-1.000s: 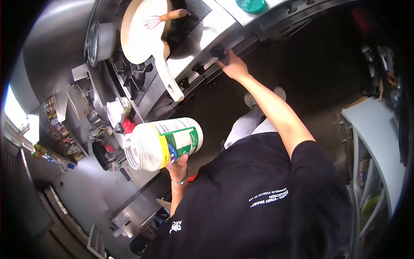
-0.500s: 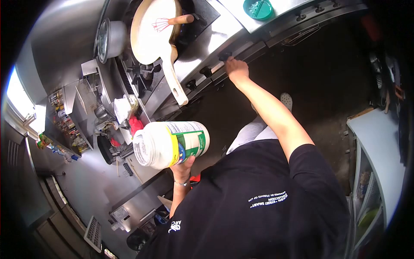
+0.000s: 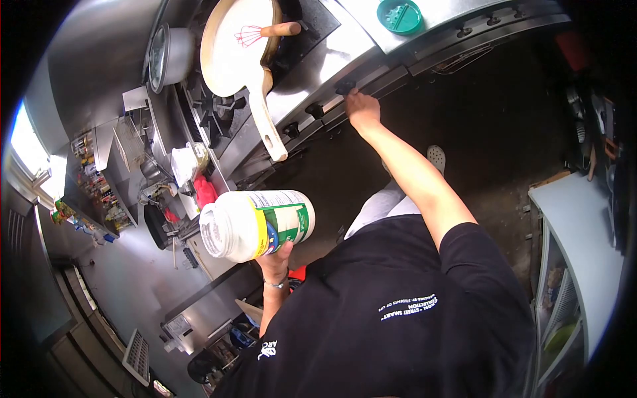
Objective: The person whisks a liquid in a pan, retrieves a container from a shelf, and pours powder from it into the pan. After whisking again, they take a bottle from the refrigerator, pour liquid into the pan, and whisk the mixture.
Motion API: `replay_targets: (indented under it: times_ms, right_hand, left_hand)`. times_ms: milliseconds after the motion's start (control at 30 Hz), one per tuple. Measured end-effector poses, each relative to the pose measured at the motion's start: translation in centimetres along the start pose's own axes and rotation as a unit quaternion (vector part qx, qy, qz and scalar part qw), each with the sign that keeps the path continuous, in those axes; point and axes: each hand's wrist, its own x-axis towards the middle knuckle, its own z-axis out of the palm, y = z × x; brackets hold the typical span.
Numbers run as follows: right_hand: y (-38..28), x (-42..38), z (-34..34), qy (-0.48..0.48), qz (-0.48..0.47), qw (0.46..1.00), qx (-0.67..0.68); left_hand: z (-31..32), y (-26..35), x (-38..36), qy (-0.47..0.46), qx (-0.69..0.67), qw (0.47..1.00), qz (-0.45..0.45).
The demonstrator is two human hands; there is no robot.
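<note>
Working a black knob [image 3: 345,87] on the stove front [image 3: 377,75] asks, in my judgement, for a calm wrist and small, even movement. The right hand [image 3: 363,109] has its fingers curled in at this knob, just below the front edge of the stove; the fingertips are hidden, so how firmly they press cannot be told. The left hand [image 3: 275,264] is opened wide around the lower side of a large white jar [image 3: 285,215] — the thumb shows near the label, the other fingers mostly do not. This jar is held in the air, out from the stove's front edge, near the end of the pan's handle [image 3: 265,129]. Its mouth appears to be without a cover, so it seems wise to hold it steady and not tip it. The pan [image 3: 207,50] is on the stove, its handle reaching out past the front edge, with a whisk [image 3: 282,29] lying over the rim — a sleeve should pass clear of both. A green lid [image 3: 401,21] lies near the counter's front edge.
</note>
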Motion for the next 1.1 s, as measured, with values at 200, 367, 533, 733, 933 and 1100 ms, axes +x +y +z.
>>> replay_targets:
  times_ms: [200, 367, 533, 733, 933, 1100]
  right_hand:
    - [-0.1, -0.1, -0.3, 0.011, 0.001, 1.000, 0.012]
    - [0.1, -0.3, -0.6, 0.017, 0.000, 0.999, 0.030]
    - [0.0, -0.6, -1.2, 0.021, -0.021, 0.999, 0.017]
    - [-0.3, -0.3, -1.2, 0.017, -0.014, 1.000, 0.017]
    - [0.1, -0.1, -0.6, 0.024, 0.001, 0.999, 0.037]
    - [0.1, -0.3, -0.5, 0.047, 0.010, 0.997, 0.056]
  left_hand:
    - [0.3, 0.1, -0.1, 0.003, -0.003, 1.000, 0.001]
    - [0.5, 0.1, -0.3, 0.002, -0.008, 1.000, -0.006]
    - [0.6, 0.0, -0.3, 0.006, -0.018, 1.000, 0.004]
    - [0.4, -0.5, -0.5, 0.003, -0.008, 1.000, 0.011]
    - [0.5, -0.5, -0.5, 0.006, 0.020, 1.000, 0.013]
    - [0.3, -0.6, -0.6, 0.019, 0.006, 1.000, 0.011]
